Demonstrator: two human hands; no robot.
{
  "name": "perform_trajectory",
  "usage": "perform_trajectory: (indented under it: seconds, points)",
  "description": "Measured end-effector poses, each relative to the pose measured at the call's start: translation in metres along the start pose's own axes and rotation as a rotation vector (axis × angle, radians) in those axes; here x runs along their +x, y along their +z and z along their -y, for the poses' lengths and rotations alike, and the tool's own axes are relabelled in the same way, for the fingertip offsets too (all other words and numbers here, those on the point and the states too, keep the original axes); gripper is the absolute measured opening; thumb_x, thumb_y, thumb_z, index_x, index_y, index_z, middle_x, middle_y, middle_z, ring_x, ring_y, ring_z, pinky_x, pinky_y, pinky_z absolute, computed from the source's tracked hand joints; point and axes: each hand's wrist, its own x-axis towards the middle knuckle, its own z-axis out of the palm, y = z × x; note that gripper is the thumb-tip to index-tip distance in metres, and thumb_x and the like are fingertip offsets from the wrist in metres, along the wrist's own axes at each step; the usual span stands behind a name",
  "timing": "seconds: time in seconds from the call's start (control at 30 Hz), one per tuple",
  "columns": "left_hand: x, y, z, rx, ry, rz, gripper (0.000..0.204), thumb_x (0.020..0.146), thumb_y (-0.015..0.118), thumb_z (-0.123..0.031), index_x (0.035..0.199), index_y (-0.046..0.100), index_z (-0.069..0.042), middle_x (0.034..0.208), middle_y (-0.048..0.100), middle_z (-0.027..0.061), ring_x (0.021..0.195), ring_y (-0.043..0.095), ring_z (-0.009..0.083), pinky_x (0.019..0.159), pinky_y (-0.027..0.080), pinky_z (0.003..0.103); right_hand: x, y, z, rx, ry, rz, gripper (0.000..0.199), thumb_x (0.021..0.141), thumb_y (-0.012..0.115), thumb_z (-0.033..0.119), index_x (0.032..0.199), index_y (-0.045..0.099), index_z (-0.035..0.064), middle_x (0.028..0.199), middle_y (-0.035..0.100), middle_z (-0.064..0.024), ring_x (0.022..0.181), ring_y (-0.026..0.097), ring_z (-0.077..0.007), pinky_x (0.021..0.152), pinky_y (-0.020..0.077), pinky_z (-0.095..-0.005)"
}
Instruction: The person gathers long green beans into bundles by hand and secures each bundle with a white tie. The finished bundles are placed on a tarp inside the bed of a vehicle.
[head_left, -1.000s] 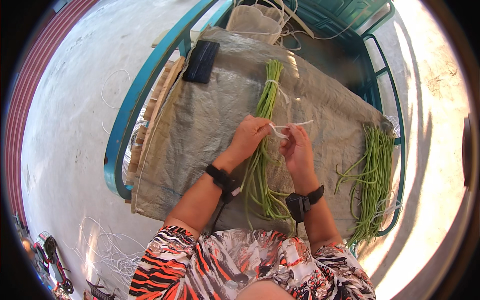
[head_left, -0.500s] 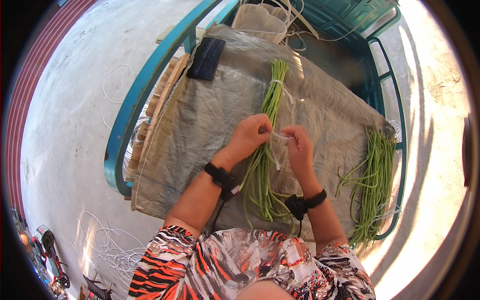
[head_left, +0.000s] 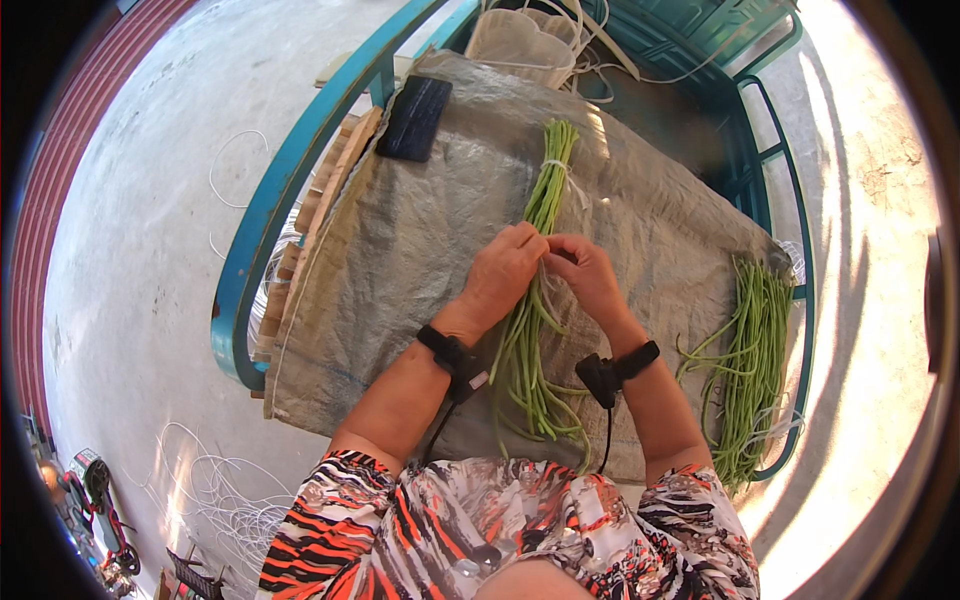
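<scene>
A bundle of long green beans [head_left: 548, 200] lies lengthwise on a grey woven sheet [head_left: 400, 250], with a white tie [head_left: 556, 164] around its upper part. At the bundle's middle, my left hand [head_left: 505, 268] is closed, its fingers pinched at the beans. My right hand [head_left: 583, 272] is closed too, thumb and fingertips meeting the left ones. A bit of white strip shows just under the fingers; most of it is hidden by them. Below my hands the loose bean ends fan out toward me.
A second pile of long beans [head_left: 750, 360] lies at the sheet's right edge. A dark blue flat object [head_left: 415, 118] rests at the upper left. Teal metal rails [head_left: 262, 250] border the sheet, and a whitish plastic basket [head_left: 525, 45] stands at the back. White cord [head_left: 225, 500] lies tangled on the floor.
My right hand has moved left and up to meet the left hand. The white strip that was stretched between them is now mostly hidden in the fingers.
</scene>
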Motion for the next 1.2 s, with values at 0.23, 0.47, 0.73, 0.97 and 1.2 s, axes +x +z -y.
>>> perform_trajectory:
  seconds: [0.23, 0.47, 0.73, 0.97, 1.2]
  points:
    - [0.001, -0.006, -0.001, -0.136, -0.089, 0.034, 0.009, 0.077, 0.060, 0.000, 0.083, 0.055, -0.005, 0.084, 0.052, 0.0089, 0.077, 0.056, 0.0302, 0.065, 0.047, 0.036, -0.002, 0.001, 0.006, -0.065, 0.035, -0.036, 0.013, 0.083, 0.060, 0.005, 0.095, 0.060, -0.0005, 0.082, 0.063, -0.0041, 0.073, 0.058, -0.0085, 0.066, 0.0481, -0.0242]
    - [0.001, -0.002, 0.001, -0.220, -0.054, 0.035, 0.013, 0.072, 0.060, 0.004, 0.080, 0.054, -0.004, 0.082, 0.052, 0.0099, 0.082, 0.053, 0.0313, 0.071, 0.045, 0.036, -0.006, 0.010, 0.004, -0.051, 0.025, -0.234, 0.005, 0.082, 0.058, 0.003, 0.087, 0.057, 0.0004, 0.072, 0.060, -0.0033, 0.062, 0.057, -0.0084, 0.057, 0.0471, -0.0241]
    - [-0.003, -0.001, -0.001, -0.170, 0.002, 0.118, 0.015, 0.069, 0.059, 0.006, 0.078, 0.051, -0.004, 0.083, 0.052, 0.0094, 0.085, 0.049, 0.0309, 0.076, 0.042, 0.036, -0.003, 0.000, -0.004, -0.195, 0.077, -0.331, 0.005, 0.078, 0.059, 0.002, 0.083, 0.056, 0.0006, 0.068, 0.059, -0.0056, 0.060, 0.056, -0.0094, 0.055, 0.0463, -0.0256]
    - [-0.005, 0.002, 0.004, -0.239, 0.011, 0.201, 0.014, 0.071, 0.059, 0.004, 0.078, 0.051, -0.006, 0.083, 0.052, 0.0092, 0.084, 0.048, 0.0304, 0.075, 0.042, 0.037, 0.000, -0.004, -0.010, -0.567, -0.050, -0.331, 0.011, 0.076, 0.061, 0.006, 0.083, 0.056, 0.0003, 0.071, 0.061, -0.0120, 0.064, 0.061, -0.0232, 0.060, 0.0478, -0.0323]
    - [-0.009, 0.010, 0.000, -0.179, -0.040, 0.208, 0.013, 0.069, 0.061, 0.002, 0.077, 0.052, -0.005, 0.091, 0.052, 0.0105, 0.091, 0.048, 0.0321, 0.079, 0.042, 0.037, -0.001, -0.030, -0.043, -0.710, -0.092, -0.199, 0.013, 0.075, 0.058, 0.005, 0.086, 0.057, 0.0001, 0.082, 0.060, -0.0152, 0.073, 0.060, -0.0275, 0.062, 0.0478, -0.0358]
